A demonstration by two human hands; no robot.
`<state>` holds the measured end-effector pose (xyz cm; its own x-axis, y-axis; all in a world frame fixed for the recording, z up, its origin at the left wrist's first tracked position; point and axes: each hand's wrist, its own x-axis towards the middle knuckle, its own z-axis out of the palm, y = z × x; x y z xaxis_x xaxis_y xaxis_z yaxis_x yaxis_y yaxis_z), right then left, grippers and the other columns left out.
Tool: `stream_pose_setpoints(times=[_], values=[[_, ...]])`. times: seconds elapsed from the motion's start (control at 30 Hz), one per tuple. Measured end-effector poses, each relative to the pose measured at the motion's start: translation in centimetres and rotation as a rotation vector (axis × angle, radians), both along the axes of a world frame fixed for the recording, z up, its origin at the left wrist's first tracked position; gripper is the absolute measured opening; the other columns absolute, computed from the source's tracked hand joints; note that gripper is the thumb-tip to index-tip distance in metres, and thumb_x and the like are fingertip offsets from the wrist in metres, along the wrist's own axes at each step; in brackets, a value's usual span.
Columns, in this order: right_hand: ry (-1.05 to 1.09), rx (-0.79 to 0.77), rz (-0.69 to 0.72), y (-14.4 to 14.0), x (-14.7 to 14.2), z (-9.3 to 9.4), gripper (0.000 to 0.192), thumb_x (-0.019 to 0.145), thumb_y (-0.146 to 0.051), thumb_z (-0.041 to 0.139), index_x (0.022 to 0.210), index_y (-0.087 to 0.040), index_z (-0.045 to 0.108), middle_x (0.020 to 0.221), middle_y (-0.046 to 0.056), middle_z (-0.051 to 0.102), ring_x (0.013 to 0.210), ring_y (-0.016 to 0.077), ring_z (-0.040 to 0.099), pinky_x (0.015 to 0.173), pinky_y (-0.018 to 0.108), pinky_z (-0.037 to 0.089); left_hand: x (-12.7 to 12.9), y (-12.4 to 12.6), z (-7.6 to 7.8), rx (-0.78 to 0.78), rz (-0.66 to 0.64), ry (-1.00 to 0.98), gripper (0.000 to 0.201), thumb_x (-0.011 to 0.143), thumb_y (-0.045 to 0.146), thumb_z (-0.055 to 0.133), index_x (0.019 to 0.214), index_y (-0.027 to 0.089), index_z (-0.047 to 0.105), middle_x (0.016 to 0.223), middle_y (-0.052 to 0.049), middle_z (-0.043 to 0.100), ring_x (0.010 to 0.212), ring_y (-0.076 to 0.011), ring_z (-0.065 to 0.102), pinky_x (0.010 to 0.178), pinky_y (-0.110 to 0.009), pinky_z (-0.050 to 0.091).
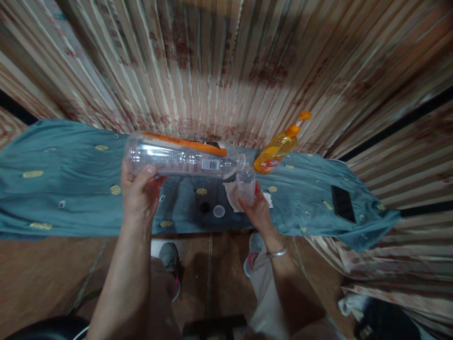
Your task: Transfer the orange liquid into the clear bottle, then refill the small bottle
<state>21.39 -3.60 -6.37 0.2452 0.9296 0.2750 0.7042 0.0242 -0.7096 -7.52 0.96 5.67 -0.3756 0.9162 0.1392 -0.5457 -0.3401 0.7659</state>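
My left hand [141,189] is wrapped round the base end of a large clear plastic bottle [177,158] with an orange-edged label and a barcode. The bottle lies almost level in the air, its neck pointing right. In my right hand [257,208] is a small clear plastic bottle [245,182], held upright. The large bottle's neck meets the small bottle's top; whether they touch I cannot tell. Beneath the small bottle lies a pale cloth or paper [231,196]. A black cap [205,207] and a round translucent lid [219,211] rest nearby.
A pump bottle of orange liquid [276,151] stands behind my right hand. On the right of the teal cloth-covered table [81,179] lies a black phone [343,204]. A patterned curtain [198,61] hangs along the back. Dark items [385,316] are on the floor at lower right.
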Motion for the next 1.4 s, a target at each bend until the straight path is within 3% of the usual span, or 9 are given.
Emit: stream_pose_setpoints(times=[0.3, 0.57, 0.83, 1.2, 1.4], values=[[-0.018, 0.009, 0.013, -0.05, 0.18, -0.25, 0.083, 0.078, -0.044, 0.069, 0.148, -0.014, 0.037, 0.133, 0.021, 0.063, 0.121, 0.0320, 0.062, 0.100, 0.052, 0.052, -0.10, 0.05, -0.26, 0.010, -0.006, 0.007, 0.051, 0.045, 0.015, 0.085, 0.092, 0.025, 0.069, 0.083, 0.005, 0.069, 0.075, -0.0140, 0.065, 0.063, -0.027, 0.059], [-0.023, -0.012, -0.009, -0.05, 0.03, 0.00, 0.086, 0.077, -0.046, 0.069, 0.148, -0.009, 0.037, 0.134, 0.024, 0.062, 0.122, 0.0335, 0.061, 0.101, 0.054, 0.050, -0.24, 0.05, -0.34, 0.004, -0.018, 0.011, 0.050, 0.046, 0.016, 0.086, 0.092, 0.025, 0.068, 0.082, 0.005, 0.068, 0.074, -0.0142, 0.065, 0.056, -0.024, 0.057], [0.017, -0.022, 0.016, -0.14, -0.08, 0.49, 0.082, 0.078, -0.042, 0.070, 0.148, -0.013, 0.039, 0.129, 0.020, 0.066, 0.117, 0.0308, 0.064, 0.099, 0.051, 0.052, -0.16, -0.02, -0.29, 0.009, -0.013, 0.015, 0.049, 0.046, 0.015, 0.086, 0.090, 0.025, 0.067, 0.082, 0.005, 0.068, 0.071, -0.0129, 0.064, 0.056, -0.023, 0.057], [0.017, -0.028, -0.008, -0.14, -0.15, 0.39, 0.084, 0.076, -0.041, 0.070, 0.148, -0.010, 0.038, 0.136, 0.022, 0.061, 0.124, 0.0327, 0.060, 0.104, 0.054, 0.049, -0.08, -0.15, 0.05, -0.001, -0.013, 0.021, 0.048, 0.044, 0.016, 0.088, 0.086, 0.025, 0.067, 0.078, 0.007, 0.067, 0.070, -0.0113, 0.063, 0.057, -0.020, 0.056], [0.006, 0.003, -0.011, 0.00, -0.01, -0.14, 0.086, 0.075, -0.045, 0.070, 0.146, -0.006, 0.039, 0.137, 0.025, 0.059, 0.125, 0.0347, 0.059, 0.103, 0.054, 0.049, -0.08, -0.07, 0.00, 0.000, -0.011, 0.006, 0.051, 0.043, 0.016, 0.088, 0.088, 0.024, 0.068, 0.080, 0.005, 0.067, 0.071, -0.0131, 0.064, 0.058, -0.025, 0.059]])
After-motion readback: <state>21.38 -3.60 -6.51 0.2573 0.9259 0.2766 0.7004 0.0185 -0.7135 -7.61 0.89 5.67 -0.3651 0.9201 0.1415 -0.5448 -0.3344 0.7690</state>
